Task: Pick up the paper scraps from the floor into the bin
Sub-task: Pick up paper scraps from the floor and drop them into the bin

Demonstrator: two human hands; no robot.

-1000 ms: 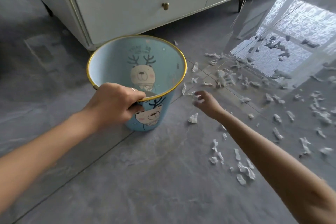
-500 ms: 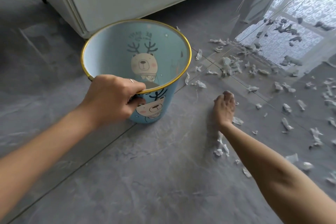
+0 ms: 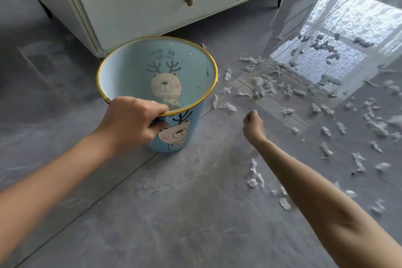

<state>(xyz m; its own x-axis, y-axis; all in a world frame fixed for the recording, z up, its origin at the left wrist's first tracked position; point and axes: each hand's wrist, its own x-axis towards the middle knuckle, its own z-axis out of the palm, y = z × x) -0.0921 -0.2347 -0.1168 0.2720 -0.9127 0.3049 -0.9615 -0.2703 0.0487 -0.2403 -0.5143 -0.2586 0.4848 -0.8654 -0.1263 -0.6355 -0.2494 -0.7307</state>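
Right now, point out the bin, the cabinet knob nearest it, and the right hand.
bin [image 3: 121, 65]: head view, bare inner wall, left side.
cabinet knob [image 3: 189, 0]: head view, middle of the brass knob.
right hand [image 3: 252, 124]: head view, back of the closed fist.

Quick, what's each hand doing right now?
Left hand: closed, gripping the bin by its rim.
Right hand: closed in a fist; contents cannot be told.
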